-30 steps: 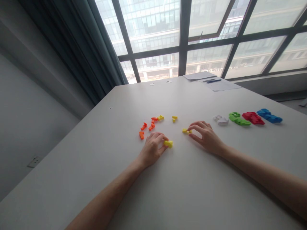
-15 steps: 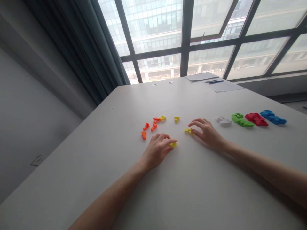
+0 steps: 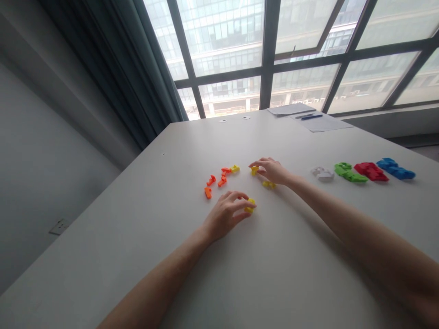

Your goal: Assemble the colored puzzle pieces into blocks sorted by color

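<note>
My left hand (image 3: 228, 210) rests low over the white table. Its thumb and fingers are apart, with a yellow plastic piece (image 3: 251, 204) at the fingertips, partly hidden behind them. Farther off, my right hand (image 3: 272, 170) has its index finger and thumb around another small yellow piece (image 3: 254, 170). Beneath the right wrist side lies a yellow plastic block (image 3: 269, 184). A fourth yellow piece (image 3: 235, 168) touches or nearly touches an orange piece (image 3: 225, 171). More orange pieces (image 3: 222, 182) lie left of it, one of them an orange block (image 3: 208, 193) just beyond my left knuckles.
Toward the right stand clusters of white pieces (image 3: 322, 173), green pieces (image 3: 350, 172), red pieces (image 3: 371, 172) and blue pieces (image 3: 396, 169). Paper sheets (image 3: 322, 123) and a pen (image 3: 311, 117) lie at the far edge, by the window. A dark curtain (image 3: 116, 68) hangs at left.
My right hand has left the yellow block nearer me and moved left and away to another yellow piece. My left thumb and fingers have spread slightly at their yellow piece.
</note>
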Tool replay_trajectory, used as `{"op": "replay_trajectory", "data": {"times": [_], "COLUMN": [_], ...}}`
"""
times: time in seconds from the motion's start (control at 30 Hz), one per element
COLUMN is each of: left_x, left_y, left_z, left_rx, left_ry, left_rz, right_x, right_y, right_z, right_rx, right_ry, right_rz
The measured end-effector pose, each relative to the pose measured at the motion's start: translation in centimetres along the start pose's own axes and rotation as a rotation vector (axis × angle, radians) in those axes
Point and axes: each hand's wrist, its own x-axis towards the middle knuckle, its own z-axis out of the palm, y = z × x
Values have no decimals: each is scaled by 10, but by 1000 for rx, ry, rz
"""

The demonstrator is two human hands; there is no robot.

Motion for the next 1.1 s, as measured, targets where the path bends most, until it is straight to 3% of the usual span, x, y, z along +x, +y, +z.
{"op": "replay_trajectory", "data": {"times": [0.17, 0.3, 0.5, 0.6, 0.7, 1.1], "left_x": [1, 0, 0, 0, 0, 0], "left_y": [-3, -3, 1, 0, -1, 0], "left_z": [1, 1, 1, 4, 6, 5], "left_rx": [-101, -152, -129, -66, -12, 53], "left_ry": [-7, 5, 42, 64, 81, 82], "left_rz": [-1, -29, -140, -146, -136, -114], "right_x": [8, -3, -60, -90, -105, -103], "right_y": [5, -8, -45, -49, -47, -43], "right_z": [-10, -22, -30, -28, -22, -8], "right_rx": [13, 37, -63, -242, -340, -160], "right_ry": [-39, 19, 190, 209, 222, 186], "right_rz": [5, 2, -189, -277, -274, -163]}}
